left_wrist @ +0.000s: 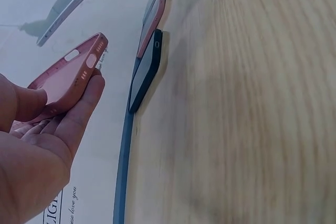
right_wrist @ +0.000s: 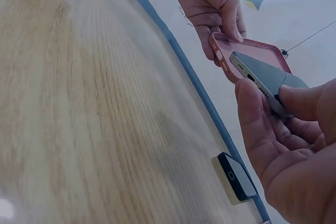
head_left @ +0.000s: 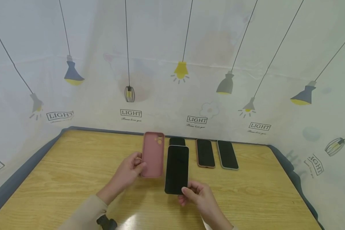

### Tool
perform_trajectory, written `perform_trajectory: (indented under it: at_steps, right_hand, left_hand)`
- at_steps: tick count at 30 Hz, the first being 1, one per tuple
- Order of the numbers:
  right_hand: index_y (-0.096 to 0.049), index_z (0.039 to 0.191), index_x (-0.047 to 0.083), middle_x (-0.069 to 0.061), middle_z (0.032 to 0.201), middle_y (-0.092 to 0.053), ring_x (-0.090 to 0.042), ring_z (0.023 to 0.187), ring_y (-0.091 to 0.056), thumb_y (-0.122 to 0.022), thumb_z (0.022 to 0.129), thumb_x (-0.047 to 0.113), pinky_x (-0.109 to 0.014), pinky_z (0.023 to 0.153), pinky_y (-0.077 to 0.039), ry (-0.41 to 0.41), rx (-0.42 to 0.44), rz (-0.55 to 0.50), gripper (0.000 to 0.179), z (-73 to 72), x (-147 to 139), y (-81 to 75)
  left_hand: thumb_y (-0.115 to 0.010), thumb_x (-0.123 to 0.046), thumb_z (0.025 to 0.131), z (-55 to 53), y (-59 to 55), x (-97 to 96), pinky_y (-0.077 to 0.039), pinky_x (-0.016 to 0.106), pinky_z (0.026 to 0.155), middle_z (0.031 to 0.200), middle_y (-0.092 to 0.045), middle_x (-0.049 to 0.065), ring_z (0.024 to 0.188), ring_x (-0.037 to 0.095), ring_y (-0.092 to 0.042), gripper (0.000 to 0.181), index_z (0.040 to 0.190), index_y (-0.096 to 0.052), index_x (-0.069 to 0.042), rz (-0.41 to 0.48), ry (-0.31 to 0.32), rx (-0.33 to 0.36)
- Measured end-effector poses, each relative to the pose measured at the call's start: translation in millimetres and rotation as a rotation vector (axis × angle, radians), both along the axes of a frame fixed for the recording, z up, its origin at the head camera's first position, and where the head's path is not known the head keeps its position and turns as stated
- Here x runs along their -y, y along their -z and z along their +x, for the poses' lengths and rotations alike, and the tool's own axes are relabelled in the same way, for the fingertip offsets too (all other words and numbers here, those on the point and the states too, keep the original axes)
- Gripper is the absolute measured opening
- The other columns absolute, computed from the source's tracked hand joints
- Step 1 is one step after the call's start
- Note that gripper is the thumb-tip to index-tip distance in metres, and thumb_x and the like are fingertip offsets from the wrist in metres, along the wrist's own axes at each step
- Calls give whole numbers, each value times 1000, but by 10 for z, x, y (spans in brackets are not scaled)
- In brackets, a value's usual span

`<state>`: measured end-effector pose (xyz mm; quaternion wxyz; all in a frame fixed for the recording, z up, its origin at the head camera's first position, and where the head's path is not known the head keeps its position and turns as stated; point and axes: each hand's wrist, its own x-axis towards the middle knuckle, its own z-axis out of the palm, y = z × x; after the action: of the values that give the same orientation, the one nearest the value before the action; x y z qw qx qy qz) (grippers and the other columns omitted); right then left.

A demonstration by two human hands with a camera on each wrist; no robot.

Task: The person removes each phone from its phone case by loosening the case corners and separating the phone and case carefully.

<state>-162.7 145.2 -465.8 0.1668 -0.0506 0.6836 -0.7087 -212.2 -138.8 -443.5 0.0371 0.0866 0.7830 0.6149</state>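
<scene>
My left hand (head_left: 130, 169) pinches a pink phone case (head_left: 153, 156) by its left edge, thumb on the inside and fingers behind. The case is held up with its hollow side toward me, camera cutouts at the top right. Just right of it, my right hand (head_left: 199, 195) grips a smartphone (head_left: 176, 169) near its lower right corner, thumb on the front. The phone's screen is dark and its rim is silver, with the port end showing in the right wrist view. Both things are raised above the wooden table (left_wrist: 236, 103).
Behind the held phone lies a dark-cased phone (head_left: 177, 141), partly hidden by it. Farther right on the table lie a pink-cased phone (head_left: 205, 153) and a phone in a pale case (head_left: 227, 155). A lamp-patterned curtain (head_left: 161, 64) hangs along the table's back edge.
</scene>
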Motion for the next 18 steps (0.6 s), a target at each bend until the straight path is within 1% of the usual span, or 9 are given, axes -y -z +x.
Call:
perform_trajectory:
  at_steps: [2, 7, 13, 18]
  right_hand:
    - [-64, 102, -11, -9, 84, -73, -16, 73, -70, -64, 103, 9, -30, 74, -62, 1, 17, 8, 20, 13, -15, 1]
    - [-65, 102, -7, -8, 86, -74, -16, 75, -70, -63, 103, 9, -30, 75, -62, -1, 39, 12, 17, 45, -42, 1]
    - [-66, 102, -6, -9, 86, -75, -17, 75, -71, -61, 104, 10, -30, 74, -62, 10, 78, 25, 17, 82, -68, 12]
    - [-67, 103, -6, -10, 88, -75, -16, 75, -72, -59, 105, 8, -30, 74, -62, 16, 118, 23, 17, 103, -81, 41]
  left_hand:
    - [-54, 3, 103, -23, -11, 13, -59, 31, 71, 105, -73, 24, 89, 26, -71, 22, 124, -52, 9, -16, -9, 2]
    - [-54, 2, 104, -68, -33, 36, -60, 32, 73, 106, -73, 23, 91, 26, -72, 21, 124, -53, 8, -52, -17, 8]
    - [-53, 1, 105, -139, -30, 55, -60, 35, 73, 107, -74, 22, 92, 25, -73, 20, 125, -53, 6, -70, -36, 26]
    - [-53, 0, 105, -173, -42, 58, -59, 39, 70, 109, -73, 24, 91, 26, -72, 21, 125, -54, 6, -98, -40, 15]
